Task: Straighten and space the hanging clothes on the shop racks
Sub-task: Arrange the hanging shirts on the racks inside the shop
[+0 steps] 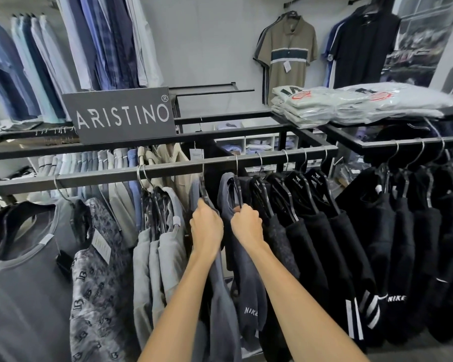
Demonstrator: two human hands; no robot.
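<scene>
We are in the spacing step: our left grip (206, 227) holds 1 hanger (203, 190) and our right grip (246, 224) holds the neighbouring hanger (238, 188) of the navy top (249, 296). Both hangers hang on the front rail (102, 175). Next, we judge, they need sliding apart evenly.

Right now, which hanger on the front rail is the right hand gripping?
The hanger carrying the slate-blue NIKE garment, just left of the black ARISTINO-branded hangers. The right hand curls round it; the left hand grips the neighbouring hanger.
</scene>
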